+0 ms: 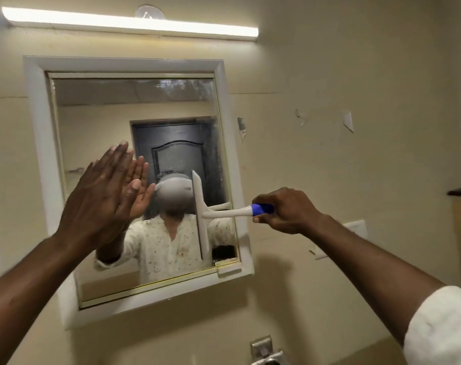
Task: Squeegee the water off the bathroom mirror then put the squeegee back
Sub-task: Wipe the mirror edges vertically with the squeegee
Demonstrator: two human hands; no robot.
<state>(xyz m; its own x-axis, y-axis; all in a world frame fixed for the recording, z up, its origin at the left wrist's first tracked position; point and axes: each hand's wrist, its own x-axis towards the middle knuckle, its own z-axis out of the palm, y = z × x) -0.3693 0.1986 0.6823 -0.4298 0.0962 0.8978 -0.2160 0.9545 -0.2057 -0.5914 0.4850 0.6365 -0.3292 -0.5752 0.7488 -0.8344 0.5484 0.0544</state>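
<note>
Head view: right hand (284, 210) is curled round the blue grip of the squeegee (201, 214); blade stands upright against the mirror (145, 106) glass, near its right edge, approx mid-height. Left hand (100, 196) is flat, fingers straight, holding nothing, pressed to or just off the glass; can't tell which. Risks: palm smears the glass; a tilted blade leaves streaks; haze at top & right strip could get missed.

Warm glare from tube light (129, 22) above mirror (134, 180) — edges bowed.
</note>
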